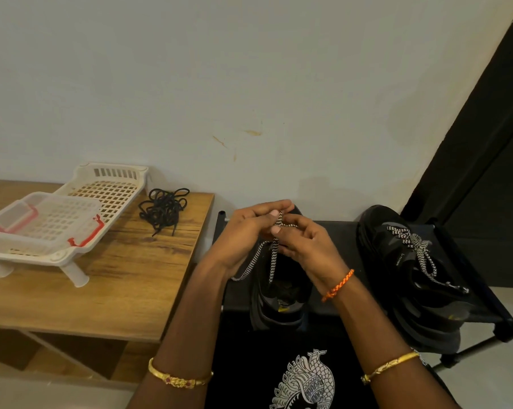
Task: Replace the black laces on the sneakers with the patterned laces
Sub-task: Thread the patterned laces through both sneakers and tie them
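Note:
A black sneaker stands on a black rack in front of me. Both hands work above its tongue. My left hand and my right hand each pinch a strand of the black-and-white patterned lace, crossed between the fingertips. One loose end hangs down to the left. A second black sneaker sits to the right, its patterned lace threaded and tied. The removed black laces lie in a tangle on the wooden table.
A white plastic basket rack with red clips stands on the table's left part. A pale wall runs behind everything. A dark door frame rises at the right. The rack's metal legs stand on a light floor at lower right.

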